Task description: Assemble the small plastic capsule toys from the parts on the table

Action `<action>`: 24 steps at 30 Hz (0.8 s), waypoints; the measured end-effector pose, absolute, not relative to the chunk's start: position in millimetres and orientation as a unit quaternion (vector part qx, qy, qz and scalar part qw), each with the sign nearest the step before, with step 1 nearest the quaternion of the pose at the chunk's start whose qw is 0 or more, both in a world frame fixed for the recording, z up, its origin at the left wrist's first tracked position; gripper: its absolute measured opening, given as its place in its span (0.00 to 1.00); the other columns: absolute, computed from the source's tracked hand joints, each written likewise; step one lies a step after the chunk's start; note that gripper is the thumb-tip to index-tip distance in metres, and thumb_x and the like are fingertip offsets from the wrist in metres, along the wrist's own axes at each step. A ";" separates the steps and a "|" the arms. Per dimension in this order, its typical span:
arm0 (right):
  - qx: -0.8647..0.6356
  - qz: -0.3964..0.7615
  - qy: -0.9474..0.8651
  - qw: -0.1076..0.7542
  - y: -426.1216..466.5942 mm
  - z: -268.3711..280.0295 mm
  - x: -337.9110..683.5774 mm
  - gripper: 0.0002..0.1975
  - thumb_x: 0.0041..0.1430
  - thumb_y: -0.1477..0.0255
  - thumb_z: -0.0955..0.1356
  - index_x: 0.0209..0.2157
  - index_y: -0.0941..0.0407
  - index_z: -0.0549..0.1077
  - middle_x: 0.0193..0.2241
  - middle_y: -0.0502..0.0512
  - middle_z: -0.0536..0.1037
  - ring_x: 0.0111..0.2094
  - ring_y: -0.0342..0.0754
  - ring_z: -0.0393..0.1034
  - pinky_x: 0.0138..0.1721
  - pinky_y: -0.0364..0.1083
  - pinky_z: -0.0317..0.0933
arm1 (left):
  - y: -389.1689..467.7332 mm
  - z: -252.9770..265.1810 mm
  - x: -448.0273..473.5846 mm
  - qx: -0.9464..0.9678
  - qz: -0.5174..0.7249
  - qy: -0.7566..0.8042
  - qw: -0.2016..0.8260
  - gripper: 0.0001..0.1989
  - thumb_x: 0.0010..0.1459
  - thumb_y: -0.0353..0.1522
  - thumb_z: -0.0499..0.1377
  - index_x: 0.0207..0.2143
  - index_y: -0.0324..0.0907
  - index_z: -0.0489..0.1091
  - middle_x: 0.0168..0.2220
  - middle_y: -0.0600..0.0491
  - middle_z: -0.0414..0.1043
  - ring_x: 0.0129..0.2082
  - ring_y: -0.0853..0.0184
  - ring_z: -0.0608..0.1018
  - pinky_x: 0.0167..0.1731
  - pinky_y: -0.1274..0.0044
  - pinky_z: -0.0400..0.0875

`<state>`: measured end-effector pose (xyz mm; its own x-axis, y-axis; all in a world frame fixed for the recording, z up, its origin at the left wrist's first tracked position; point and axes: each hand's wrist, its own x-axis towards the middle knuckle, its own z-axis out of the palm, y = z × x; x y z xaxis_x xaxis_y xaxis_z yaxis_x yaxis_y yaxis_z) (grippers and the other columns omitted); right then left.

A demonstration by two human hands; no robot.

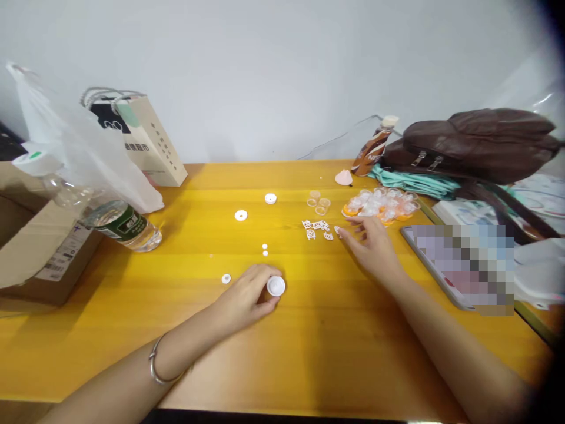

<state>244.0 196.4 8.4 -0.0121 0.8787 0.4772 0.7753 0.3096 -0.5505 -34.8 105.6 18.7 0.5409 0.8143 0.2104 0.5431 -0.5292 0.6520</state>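
Observation:
My left hand (251, 297) is closed around a small white round plastic cup (276, 286), its hollow side facing up. Fingers apart, my right hand (371, 244) reaches over the table beside several small white openwork plastic pieces (318, 227). One such piece lies at its thumb tip; whether they touch I cannot tell. Just behind that hand is a pile of clear domed and orange plastic parts (382, 203). White discs lie left of centre, among them a ring (241, 215), a round cap (271, 198) and a smaller disc (226, 278). Clear round cups (318, 202) stand behind the openwork pieces.
On the left are a cardboard box (66, 259), a tilted water bottle (126, 224), a white plastic bag (106, 153) and a paper bag (154, 141). A phone or tablet (408, 235), a brown bag (477, 141) and a drink bottle (373, 147) occupy the right.

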 end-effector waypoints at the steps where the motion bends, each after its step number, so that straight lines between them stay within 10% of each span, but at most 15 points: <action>1: -0.588 0.051 -0.716 0.374 201.1 5.2 250.0 0.17 0.53 0.63 0.66 0.41 0.59 0.70 0.38 0.63 0.71 0.37 0.54 0.67 0.35 0.51 0.63 | 105.9 18.5 -35.2 0.837 0.255 0.403 0.267 0.13 0.54 0.26 0.54 0.43 0.43 0.62 0.41 0.50 0.69 0.41 0.65 0.70 0.41 0.72 0.66; 12: -0.582 0.108 -0.723 0.357 199.8 2.9 251.9 0.09 0.54 0.68 0.64 0.32 0.57 0.74 0.29 0.58 0.76 0.30 0.51 0.70 0.36 0.52 0.64 | 104.8 17.5 -36.2 0.842 0.256 0.399 0.257 0.15 0.55 0.28 0.55 0.46 0.43 0.60 0.43 0.50 0.68 0.43 0.64 0.70 0.43 0.71 0.66; 17: -0.518 0.396 -0.584 0.483 179.5 17.8 224.0 0.11 0.49 0.65 0.70 0.34 0.55 0.71 0.27 0.53 0.77 0.27 0.46 0.72 0.33 0.47 0.66 | 103.8 21.2 -37.8 0.842 0.263 0.394 0.258 0.21 0.56 0.36 0.58 0.51 0.43 0.58 0.48 0.47 0.66 0.47 0.62 0.68 0.48 0.69 0.64; 24: -0.390 0.628 -0.502 0.449 133.7 20.5 168.1 0.11 0.45 0.66 0.73 0.26 0.56 0.69 0.20 0.48 0.76 0.22 0.41 0.70 0.27 0.42 0.64 | 104.6 18.3 -38.8 0.821 0.332 0.395 0.243 0.22 0.56 0.35 0.57 0.53 0.44 0.58 0.46 0.47 0.67 0.47 0.64 0.70 0.46 0.70 0.65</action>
<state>168.1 133.7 20.5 -0.2919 0.9556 -0.0392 -0.1729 -0.0931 -0.9805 -38.8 104.6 18.3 0.4671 0.8107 0.3530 0.4873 -0.5691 0.6623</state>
